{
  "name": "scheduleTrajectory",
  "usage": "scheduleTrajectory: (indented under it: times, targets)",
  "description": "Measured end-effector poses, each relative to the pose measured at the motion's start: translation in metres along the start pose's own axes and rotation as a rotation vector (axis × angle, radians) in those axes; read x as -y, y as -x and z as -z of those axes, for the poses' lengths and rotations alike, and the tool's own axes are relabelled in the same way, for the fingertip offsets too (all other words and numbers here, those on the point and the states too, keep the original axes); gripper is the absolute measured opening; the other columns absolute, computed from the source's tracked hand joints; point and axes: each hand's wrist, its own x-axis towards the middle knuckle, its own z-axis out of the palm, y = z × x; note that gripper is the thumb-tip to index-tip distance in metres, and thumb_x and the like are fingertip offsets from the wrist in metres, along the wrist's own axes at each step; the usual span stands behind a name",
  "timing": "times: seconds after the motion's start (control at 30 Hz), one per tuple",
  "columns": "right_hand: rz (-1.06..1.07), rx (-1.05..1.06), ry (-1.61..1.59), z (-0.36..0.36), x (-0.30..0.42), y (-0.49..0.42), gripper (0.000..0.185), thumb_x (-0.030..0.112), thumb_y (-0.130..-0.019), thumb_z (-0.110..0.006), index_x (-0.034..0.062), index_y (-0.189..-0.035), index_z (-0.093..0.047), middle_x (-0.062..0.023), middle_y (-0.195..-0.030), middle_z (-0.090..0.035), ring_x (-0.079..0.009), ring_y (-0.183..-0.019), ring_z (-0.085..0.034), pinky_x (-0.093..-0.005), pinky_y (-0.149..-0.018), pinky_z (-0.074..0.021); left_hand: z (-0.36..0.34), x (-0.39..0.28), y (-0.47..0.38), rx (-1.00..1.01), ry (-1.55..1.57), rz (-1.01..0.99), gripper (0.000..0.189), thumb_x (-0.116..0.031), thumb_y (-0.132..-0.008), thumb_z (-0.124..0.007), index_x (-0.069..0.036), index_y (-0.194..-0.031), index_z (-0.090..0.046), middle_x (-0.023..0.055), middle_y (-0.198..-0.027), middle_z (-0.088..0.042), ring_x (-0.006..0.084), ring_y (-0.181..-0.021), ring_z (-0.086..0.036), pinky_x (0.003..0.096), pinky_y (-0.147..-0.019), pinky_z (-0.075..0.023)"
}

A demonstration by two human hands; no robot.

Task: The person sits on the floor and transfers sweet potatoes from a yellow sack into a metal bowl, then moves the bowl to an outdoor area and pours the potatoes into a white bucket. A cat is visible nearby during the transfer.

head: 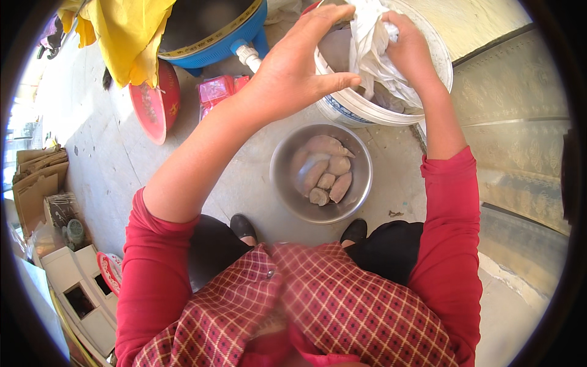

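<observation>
My right hand (410,52) grips a crumpled thin white bag or cloth (373,43), which hangs into a white plastic bucket (390,120). To its left, my left hand (302,64) is spread, thumb well apart from the fingers. Its fingertips overlap the white material's edge in view; whether they touch it I cannot tell. Greyish contents are partly visible inside the bucket. Below the bucket, on the floor between my feet, stands a stainless-steel bowl (282,195). Several sweet potatoes (328,144), some apparently cut pieces, lie in the bowl.
A blue tub (215,50) with a white pipe fitting (247,55) stands at the upper left. Near it are a tilted red basin (153,108), red packets (218,91) and hanging yellow material (124,36). Cardboard (41,183) is stacked far left; a patterned panel (513,101) borders the right.
</observation>
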Motion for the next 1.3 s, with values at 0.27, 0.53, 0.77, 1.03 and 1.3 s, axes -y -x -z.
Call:
scheduleTrajectory:
  times: [0.27, 0.53, 0.77, 1.03, 1.3]
  targets:
    - [-0.246, 0.501, -1.037, 0.024, 0.027, -0.005, 0.042, 0.010, -0.098, -0.053, 0.0032, -0.138, -0.046, -0.0110, -0.129, -0.057, -0.0181, -0.112, -0.060, -0.0293, -0.094, -0.0511, -0.036, 0.025, -0.047, 0.159, -0.224, -0.092, 0.075, -0.022, -0.073, -0.083, -0.010, -0.139, -0.049, 0.0252, -0.143, -0.038, 0.0445, -0.136, -0.034, 0.0466, -0.111, -0.0352]
    - [-0.307, 0.484, 0.102, 0.021, -0.130, -0.014, 0.071, 0.029, -0.087, -0.071, -0.0006, -0.144, -0.041, -0.0253, -0.136, -0.054, -0.0364, -0.127, -0.053, -0.0411, -0.105, -0.0436, -0.082, 0.062, -0.046, 0.118, -0.456, 0.122, 0.035, -0.013, -0.075, -0.077, -0.008, -0.109, -0.072, 0.0104, -0.109, -0.068, 0.0340, -0.104, -0.063, 0.0380, -0.091, -0.0503]
    - [-0.277, 0.938, 0.166, -0.011, -0.126, -0.028, 0.090, 0.033, -0.079, -0.078, 0.0023, -0.148, -0.029, -0.0233, -0.133, -0.056, -0.0395, -0.112, -0.061, -0.0430, -0.095, -0.0508, -0.086, 0.063, -0.047, 0.138, -0.501, 0.200, 0.033, -0.014, -0.077, -0.073, -0.010, -0.109, -0.071, 0.0110, -0.107, -0.069, 0.0338, -0.104, -0.063, 0.0393, -0.091, -0.0498]
    - [-0.215, 1.014, 0.167, -0.027, -0.117, -0.014, 0.059, 0.028, -0.087, -0.066, 0.0017, -0.137, -0.048, -0.0213, -0.131, -0.057, -0.0358, -0.106, -0.064, -0.0401, -0.088, -0.0522, -0.087, 0.064, -0.047, 0.322, -0.449, 0.291, 0.030, -0.017, -0.078, -0.072, -0.013, -0.108, -0.071, 0.0123, -0.108, -0.069, 0.0348, -0.103, -0.063, 0.0393, -0.088, -0.0505]
    - [-0.191, 0.757, 0.062, -0.029, -0.124, -0.013, 0.024, 0.014, -0.090, -0.055, -0.0029, -0.104, -0.064, -0.0181, -0.101, -0.066, -0.0304, -0.092, -0.065, -0.0392, -0.080, -0.0524, -0.081, 0.058, -0.049, 0.505, -0.433, 0.349, 0.047, -0.019, -0.079, -0.073, -0.017, -0.124, -0.061, 0.0160, -0.102, -0.070, 0.0353, -0.101, -0.065, 0.0402, -0.086, -0.0512]
